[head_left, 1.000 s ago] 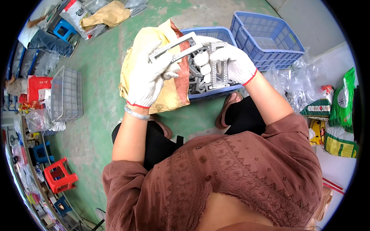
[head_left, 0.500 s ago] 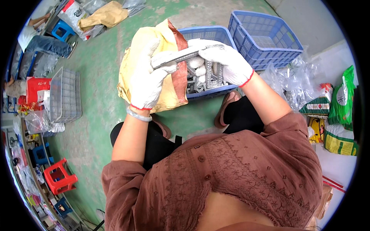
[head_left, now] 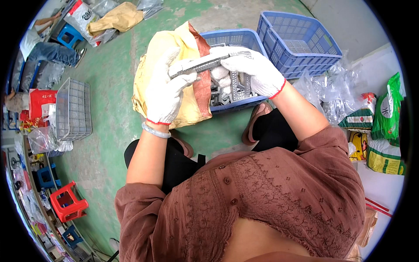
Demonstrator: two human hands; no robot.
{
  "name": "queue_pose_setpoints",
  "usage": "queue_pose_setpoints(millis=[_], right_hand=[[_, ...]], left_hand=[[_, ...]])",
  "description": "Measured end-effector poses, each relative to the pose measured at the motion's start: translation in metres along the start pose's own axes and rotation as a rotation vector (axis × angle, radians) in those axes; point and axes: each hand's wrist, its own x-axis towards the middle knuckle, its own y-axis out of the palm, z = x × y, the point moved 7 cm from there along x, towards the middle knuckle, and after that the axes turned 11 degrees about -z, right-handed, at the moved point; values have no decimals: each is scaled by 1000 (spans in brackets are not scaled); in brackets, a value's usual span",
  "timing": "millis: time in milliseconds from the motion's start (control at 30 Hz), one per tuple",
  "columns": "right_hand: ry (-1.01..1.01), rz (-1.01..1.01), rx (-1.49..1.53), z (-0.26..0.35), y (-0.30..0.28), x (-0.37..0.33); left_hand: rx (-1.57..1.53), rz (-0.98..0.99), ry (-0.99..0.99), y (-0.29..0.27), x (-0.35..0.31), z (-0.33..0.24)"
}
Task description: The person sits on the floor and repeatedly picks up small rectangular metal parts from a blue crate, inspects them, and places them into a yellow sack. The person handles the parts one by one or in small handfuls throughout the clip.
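A long grey metal-looking strip is held level between my two hands, above a yellow woven sack and a blue crate. My left hand, in a white knit glove with a red cuff, pinches its left end between thumb and fingers. In a matching glove, my right hand grips the right end, some of its fingers hidden behind the strip. The yellow sack stands open with its reddish-brown edge by the crate. Loose grey pieces lie in the blue crate, partly hidden by my hands.
A second blue crate stands to the right, with clear plastic bags beside it. A grey crate and a red stool stand at left. Far left, another person's leg shows near a blue stool.
The strip has turned slightly in my hands and shifted a little left. Both hands keep their hold on it.
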Motion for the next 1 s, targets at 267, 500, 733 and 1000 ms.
queue_pose_setpoints(millis=[267, 500, 733, 1000], right_hand=[[40, -31, -28, 0, 1, -2], [34, -73, -39, 1, 2, -4], [77, -50, -36, -2, 2, -3], [115, -61, -11, -5, 4, -5]], left_hand=[[-5, -26, -68, -3, 1, 7], [-32, -51, -97, -2, 2, 7], [-104, -39, -132, -5, 2, 7], [-102, -38, -131, -10, 5, 9]])
